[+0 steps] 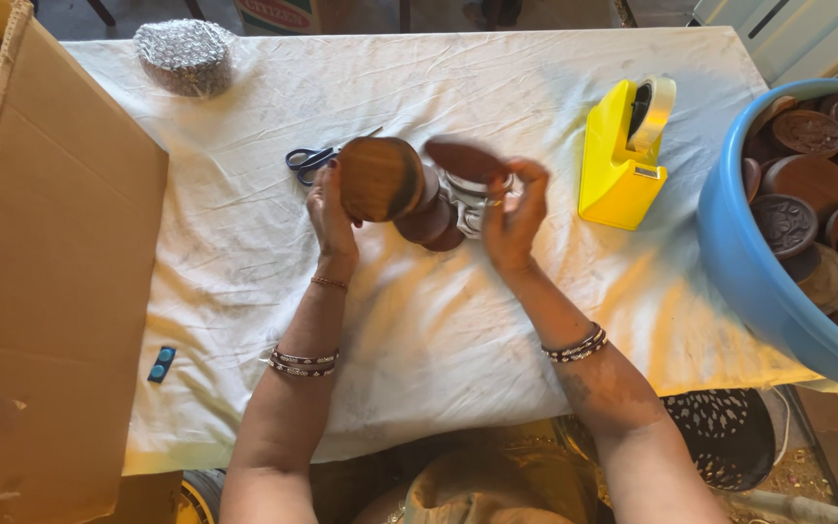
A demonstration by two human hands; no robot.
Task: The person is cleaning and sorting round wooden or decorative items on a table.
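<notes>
Hands grip wooden discs: left hand (pixel 330 209) a stack (pixel 395 189), right hand (pixel 508 218) one disc (pixel 465 158).

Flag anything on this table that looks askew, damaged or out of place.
Nothing stands out. The left hand and right hand hold round brown wooden discs over the wrinkled white cloth; the blue-handled scissors lie flat.
</notes>
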